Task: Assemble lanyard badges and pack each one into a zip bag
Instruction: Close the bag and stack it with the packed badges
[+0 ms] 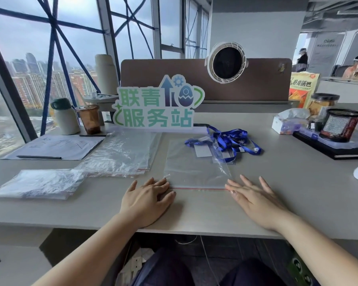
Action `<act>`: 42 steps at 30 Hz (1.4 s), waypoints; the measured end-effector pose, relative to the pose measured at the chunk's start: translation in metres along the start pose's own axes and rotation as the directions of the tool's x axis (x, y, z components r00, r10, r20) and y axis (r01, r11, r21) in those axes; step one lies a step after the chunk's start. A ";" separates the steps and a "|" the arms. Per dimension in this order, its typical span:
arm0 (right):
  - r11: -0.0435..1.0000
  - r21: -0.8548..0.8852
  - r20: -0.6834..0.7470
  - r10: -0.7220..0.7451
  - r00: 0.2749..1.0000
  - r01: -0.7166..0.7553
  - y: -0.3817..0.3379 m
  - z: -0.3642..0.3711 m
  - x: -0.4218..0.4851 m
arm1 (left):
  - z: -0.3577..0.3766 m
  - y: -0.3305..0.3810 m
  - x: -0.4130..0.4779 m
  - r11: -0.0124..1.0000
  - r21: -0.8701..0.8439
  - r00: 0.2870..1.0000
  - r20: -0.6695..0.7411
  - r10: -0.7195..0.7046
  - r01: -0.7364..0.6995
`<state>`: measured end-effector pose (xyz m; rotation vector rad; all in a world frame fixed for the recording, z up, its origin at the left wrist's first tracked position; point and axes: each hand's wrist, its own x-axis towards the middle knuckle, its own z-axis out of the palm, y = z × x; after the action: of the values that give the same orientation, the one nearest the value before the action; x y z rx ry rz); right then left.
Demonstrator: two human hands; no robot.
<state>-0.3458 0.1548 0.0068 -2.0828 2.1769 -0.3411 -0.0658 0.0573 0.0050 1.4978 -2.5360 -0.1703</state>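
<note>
My left hand (147, 200) and right hand (254, 200) lie flat, fingers extended and holding nothing, one at each end of the red zip strip (198, 188). The zip bag (194, 168) lies at frame centre, with the blue lanyard (232, 139) bunched at its upper right. To seal well, I judge: flatten the bag, then press along the strip from end to end.

I have bare desk (298, 182) to pass over on my right. On my left a bag stack (120, 155) lies in the way; ahead, lanyards (234, 137) and a sign (157, 112) block me.
</note>
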 end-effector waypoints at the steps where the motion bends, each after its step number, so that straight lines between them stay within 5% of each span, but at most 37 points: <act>1: 1.000 0.007 -0.008 0.002 1.000 -0.002 0.000 0.000 0.000 | -0.001 0.000 -0.001 1.000 -0.008 1.000 0.001 -0.010 0.010; 15: 0.974 0.215 -0.093 0.087 0.992 -0.065 0.006 0.007 0.004 | -0.007 -0.004 -0.013 0.987 -0.121 0.994 -0.024 -0.107 0.103; 22: 0.894 0.447 -0.213 0.086 0.973 0.018 0.017 0.008 0.014 | -0.006 -0.002 -0.011 0.982 -0.191 0.997 -0.076 -0.019 0.004; 29: 0.971 0.199 -0.360 -0.050 0.931 0.129 0.007 0.009 0.019 | 0.003 -0.014 0.005 0.960 -0.220 0.984 -0.059 0.166 -0.175; 32: 0.906 0.403 -0.371 0.029 0.928 0.133 0.002 0.003 0.020 | 0.002 -0.014 0.011 0.933 -0.271 0.967 -0.156 0.200 -0.237; 38: 0.755 0.647 -0.343 0.165 0.925 0.105 -0.006 -0.009 0.032 | -0.003 -0.008 0.026 0.740 -0.649 0.968 -0.252 0.012 -0.179; 42: 0.757 0.653 -0.357 0.302 0.884 0.005 -0.005 -0.004 0.047 | -0.001 -0.002 0.040 0.717 -0.690 0.964 -0.247 -0.099 -0.103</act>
<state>-0.3445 0.1082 0.0155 -1.5152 1.9839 -1.4431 -0.0827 0.0211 0.0095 1.1020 -1.9050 -0.7785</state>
